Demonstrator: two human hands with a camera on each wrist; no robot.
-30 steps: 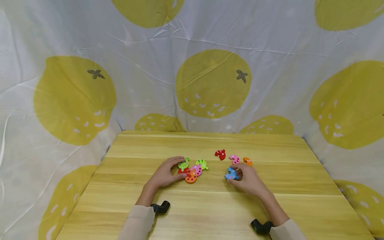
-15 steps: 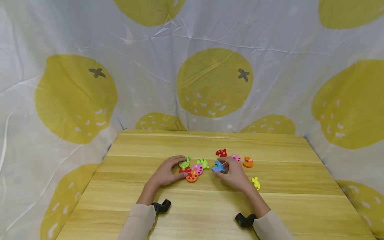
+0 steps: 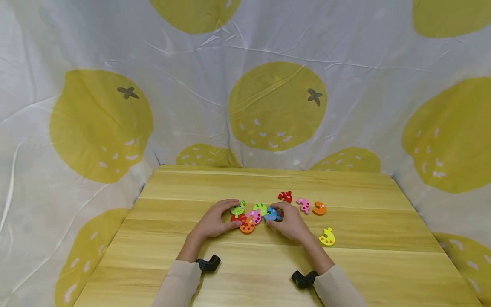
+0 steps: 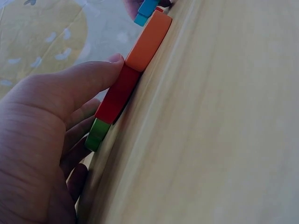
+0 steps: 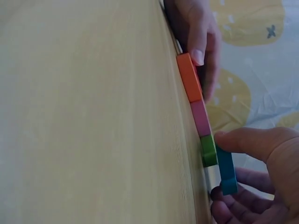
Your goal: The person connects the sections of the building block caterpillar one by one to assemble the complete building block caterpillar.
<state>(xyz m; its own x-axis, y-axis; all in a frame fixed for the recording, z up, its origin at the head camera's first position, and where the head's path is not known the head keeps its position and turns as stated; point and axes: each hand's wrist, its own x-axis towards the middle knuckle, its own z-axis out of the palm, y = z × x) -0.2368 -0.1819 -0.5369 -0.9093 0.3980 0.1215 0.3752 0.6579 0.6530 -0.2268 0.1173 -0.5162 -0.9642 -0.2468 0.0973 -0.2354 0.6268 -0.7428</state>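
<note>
A row of joined caterpillar puzzle pieces lies on the table: a green smiling head (image 3: 238,209), then red (image 4: 119,95), orange (image 3: 247,226), pink (image 3: 254,216) and green (image 3: 261,208) pieces. My left hand (image 3: 212,219) grips its head end, with the thumb on the red piece and the fingers around the far side. At the other end, my right hand (image 3: 292,222) pinches a blue puzzle piece (image 3: 270,214) between thumb and fingers. In the right wrist view, the blue piece (image 5: 226,170) sits slightly higher than the green piece (image 5: 209,151) beside it.
Loose puzzle pieces lie to the right: red (image 3: 285,196), pink (image 3: 303,205), orange (image 3: 319,208) and yellow (image 3: 327,237). The wooden table (image 3: 245,273) ends at a lemon-print cloth (image 3: 199,106) behind and at the sides.
My right hand has carried the blue piece leftward to the green end of the row. The yellow piece, hidden before, now shows. My left hand has stayed on the head end.
</note>
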